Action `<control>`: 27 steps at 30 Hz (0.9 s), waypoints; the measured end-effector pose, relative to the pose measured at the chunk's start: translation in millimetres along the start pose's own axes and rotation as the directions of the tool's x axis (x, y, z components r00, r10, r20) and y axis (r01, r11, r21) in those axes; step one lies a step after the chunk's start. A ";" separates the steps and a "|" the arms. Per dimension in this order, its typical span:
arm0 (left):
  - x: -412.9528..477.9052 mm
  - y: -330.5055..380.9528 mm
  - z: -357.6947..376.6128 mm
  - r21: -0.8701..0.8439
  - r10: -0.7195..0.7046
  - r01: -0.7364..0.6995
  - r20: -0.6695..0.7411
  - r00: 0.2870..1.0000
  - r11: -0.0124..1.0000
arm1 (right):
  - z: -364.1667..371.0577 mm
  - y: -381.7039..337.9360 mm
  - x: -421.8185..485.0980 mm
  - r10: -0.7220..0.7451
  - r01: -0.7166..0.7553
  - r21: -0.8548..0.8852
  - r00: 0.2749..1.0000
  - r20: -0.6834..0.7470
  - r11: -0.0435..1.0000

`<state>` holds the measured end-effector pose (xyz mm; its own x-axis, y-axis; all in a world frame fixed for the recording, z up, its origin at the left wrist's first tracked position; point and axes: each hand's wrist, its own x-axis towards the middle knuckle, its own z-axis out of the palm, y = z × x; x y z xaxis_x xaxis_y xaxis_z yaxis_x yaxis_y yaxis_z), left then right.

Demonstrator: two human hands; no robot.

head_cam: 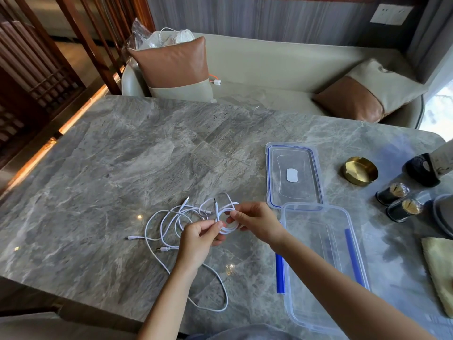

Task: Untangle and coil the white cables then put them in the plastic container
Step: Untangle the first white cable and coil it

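Bare forearms (169, 298) stretched over the near edge of the surface (147, 155), a grey slab veined like polished marble, with rounded corners. The left grip (199, 238) pinched a small coil (229, 229) between thumb and forefinger, at the spot where 1 plug end stood up from it. The right grip (255, 223) held the far side of the same coil with curled fingertips. That coil was a few tight, round loops of thin, smooth, white cord, lifted just above the slab.

To its left the other white cables (166, 217) lay on the surface in a loose tangle of wide, crossing loops. Several slim plug ends poked out, and 1 long strand curved back toward the near edge.

Just right of the right grip sat the plastic container (316, 253). It was clear and rectangular with rounded corners, had blue clips (279, 273) on its long sides, and had nothing in it. Its lid (304, 163) lay flat just beyond, clear with a blue seal line and a small white label in the middle.

Farther right stood a round brass dish (359, 170) and 2 small dark jars (392, 196) with clear tops. A pale, fuzzy cloth (441, 268) lay at the right edge. Beyond the surface, a cream sofa (269, 69) carried brown-and-cream cushions (175, 67).
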<state>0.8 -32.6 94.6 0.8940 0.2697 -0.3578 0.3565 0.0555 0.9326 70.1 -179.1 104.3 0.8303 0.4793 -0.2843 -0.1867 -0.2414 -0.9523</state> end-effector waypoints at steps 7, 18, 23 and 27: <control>1.2 3.8 -6.4 0.157 -0.028 0.008 0.128 0.991 0.988 | -9.4 1.6 1.0 -0.012 0.015 -0.034 0.997 0.078 0.999; 8.5 12.7 -15.9 0.426 0.163 -0.276 0.283 0.945 0.861 | -18.8 -18.1 6.8 0.183 -0.088 -0.323 0.943 0.277 0.942; 10.7 14.0 -13.3 0.420 0.253 -0.366 0.302 0.919 0.830 | -25.1 -26.4 9.2 0.223 -0.092 -0.348 0.905 0.362 0.933; 16.5 8.9 -14.3 0.605 0.315 -0.498 0.389 0.866 0.622 | -31.5 -29.7 9.2 0.224 -0.074 -0.366 0.894 0.388 0.928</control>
<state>14.8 -13.9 97.7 0.9918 -0.1228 -0.0343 -0.0591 -0.6812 0.7297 99.8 -194.1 133.4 0.4968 0.7019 -0.5105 -0.0422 -0.5680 -0.8220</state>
